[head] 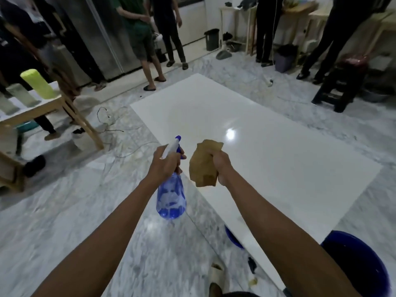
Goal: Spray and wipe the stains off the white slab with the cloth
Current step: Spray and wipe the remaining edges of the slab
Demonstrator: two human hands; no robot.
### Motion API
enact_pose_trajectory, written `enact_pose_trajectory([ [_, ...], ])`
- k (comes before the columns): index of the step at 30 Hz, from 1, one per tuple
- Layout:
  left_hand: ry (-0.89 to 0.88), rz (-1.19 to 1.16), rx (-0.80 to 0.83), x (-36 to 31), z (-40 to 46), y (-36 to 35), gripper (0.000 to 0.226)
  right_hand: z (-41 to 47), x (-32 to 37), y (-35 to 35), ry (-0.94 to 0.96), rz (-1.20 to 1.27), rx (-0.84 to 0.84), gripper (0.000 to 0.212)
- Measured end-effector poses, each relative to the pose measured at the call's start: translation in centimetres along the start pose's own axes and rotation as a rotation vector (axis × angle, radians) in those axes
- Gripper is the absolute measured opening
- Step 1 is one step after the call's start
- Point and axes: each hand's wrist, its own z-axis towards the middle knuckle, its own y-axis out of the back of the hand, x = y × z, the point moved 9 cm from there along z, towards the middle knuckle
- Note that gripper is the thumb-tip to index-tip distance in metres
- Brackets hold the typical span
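Note:
A large glossy white slab lies flat on the marble floor, running from the lower right to the upper middle. No stain shows on it from here; a light glints near its centre. My left hand grips the neck of a blue spray bottle, its white nozzle pointing up and away over the slab's left edge. My right hand holds a crumpled tan cloth in the air above the slab's near part.
Several people stand at the far side and right. A wooden table with a yellow-green roll stands left, loose cables beside it. A dark stool is at right, blue basins at lower right, bins at the back.

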Motion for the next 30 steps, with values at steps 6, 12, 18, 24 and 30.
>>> enact_pose_trajectory([
  [6,-0.119,0.105,0.117,1.0,7.0,-2.7,0.018,3.7,-1.7,1.3,-0.073,0.134,-0.182,0.033],
  [12,-0.266,0.071,0.38,2.7,10.1,-10.4,0.017,3.2,-7.1,6.2,-0.122,0.175,-0.387,0.037],
  [18,-0.414,-0.067,0.659,3.8,8.0,-16.4,0.023,-2.9,-12.0,10.9,-0.074,0.273,-0.706,0.027],
  [24,-0.472,-0.158,0.826,5.0,6.2,-21.3,0.02,-8.3,-12.1,15.4,0.076,0.102,-0.994,0.023],
  [30,-0.433,-0.191,0.779,6.3,5.8,-24.7,0.023,-8.9,-12.0,19.6,0.019,-0.21,-0.996,0.038],
])
